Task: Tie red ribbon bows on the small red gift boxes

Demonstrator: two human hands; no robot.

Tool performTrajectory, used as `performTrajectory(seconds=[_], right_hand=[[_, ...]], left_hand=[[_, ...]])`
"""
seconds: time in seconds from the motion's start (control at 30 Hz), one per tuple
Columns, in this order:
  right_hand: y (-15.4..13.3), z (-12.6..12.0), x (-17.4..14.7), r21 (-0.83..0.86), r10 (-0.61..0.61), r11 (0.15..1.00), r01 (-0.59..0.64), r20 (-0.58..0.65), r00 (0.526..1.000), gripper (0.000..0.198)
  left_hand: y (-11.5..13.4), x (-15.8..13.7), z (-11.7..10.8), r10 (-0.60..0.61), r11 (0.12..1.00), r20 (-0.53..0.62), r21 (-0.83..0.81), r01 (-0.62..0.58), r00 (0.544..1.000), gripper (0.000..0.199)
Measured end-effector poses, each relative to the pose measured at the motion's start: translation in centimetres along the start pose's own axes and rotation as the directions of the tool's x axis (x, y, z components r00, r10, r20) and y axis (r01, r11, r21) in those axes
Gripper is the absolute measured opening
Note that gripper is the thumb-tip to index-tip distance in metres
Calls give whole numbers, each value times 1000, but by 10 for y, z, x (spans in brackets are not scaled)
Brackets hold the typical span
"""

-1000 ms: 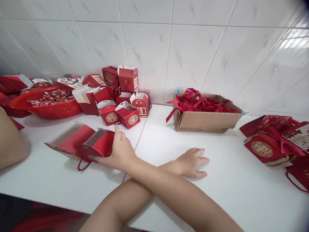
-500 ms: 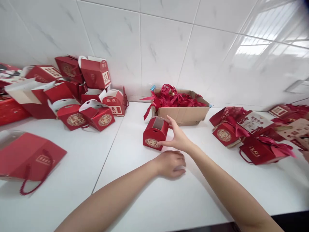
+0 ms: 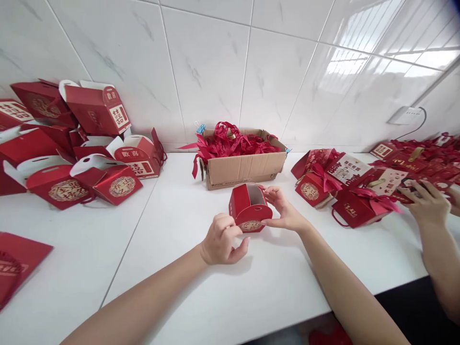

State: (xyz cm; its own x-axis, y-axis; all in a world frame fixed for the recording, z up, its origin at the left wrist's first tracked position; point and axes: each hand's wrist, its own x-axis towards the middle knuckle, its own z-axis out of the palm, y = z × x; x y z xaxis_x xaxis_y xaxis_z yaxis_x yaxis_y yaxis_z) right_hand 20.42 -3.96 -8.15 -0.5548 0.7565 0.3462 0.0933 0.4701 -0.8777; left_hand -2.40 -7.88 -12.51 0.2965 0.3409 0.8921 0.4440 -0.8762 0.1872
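Note:
A small red gift box with an open top and a gold round emblem on its front stands on the white table. My right hand grips its right side, thumb on the front and fingers toward the back. Close to the box's front left corner is my left hand, its fingers loosely curled and the thumb apart, with nothing visible in it. Whether its fingertips touch the box I cannot tell. Behind the box sits a cardboard box full of red ribbons.
Several open red gift boxes are piled at the left, and another red box lies nearer. At the right are ribbon-tied boxes, with another person's hand on one. A tiled wall borders the table.
The view has swung to the right. My right hand and the gift box have moved right and nearer me on the table. My left hand has come to the box's front left corner.

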Motion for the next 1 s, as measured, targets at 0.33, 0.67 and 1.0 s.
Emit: performTrajectory(seconds=[0.33, 0.67, 1.0], right_hand=[[1, 10, -5, -83, -33, 996, 35, 18, 999, 48], [2, 28, -6, -34, -21, 999, 19, -74, 997, 31], [1, 44, -4, 94, 90, 993, -70, -228, 970, 41]], left_hand=[[-10, 15, -9, -303, 950, 230, -6, 312, 925, 33], [-19, 9, -5, -328, 902, 139, -248, 354, 934, 21], [-14, 15, -2, -390, 886, 84, -238, 398, 917, 33]])
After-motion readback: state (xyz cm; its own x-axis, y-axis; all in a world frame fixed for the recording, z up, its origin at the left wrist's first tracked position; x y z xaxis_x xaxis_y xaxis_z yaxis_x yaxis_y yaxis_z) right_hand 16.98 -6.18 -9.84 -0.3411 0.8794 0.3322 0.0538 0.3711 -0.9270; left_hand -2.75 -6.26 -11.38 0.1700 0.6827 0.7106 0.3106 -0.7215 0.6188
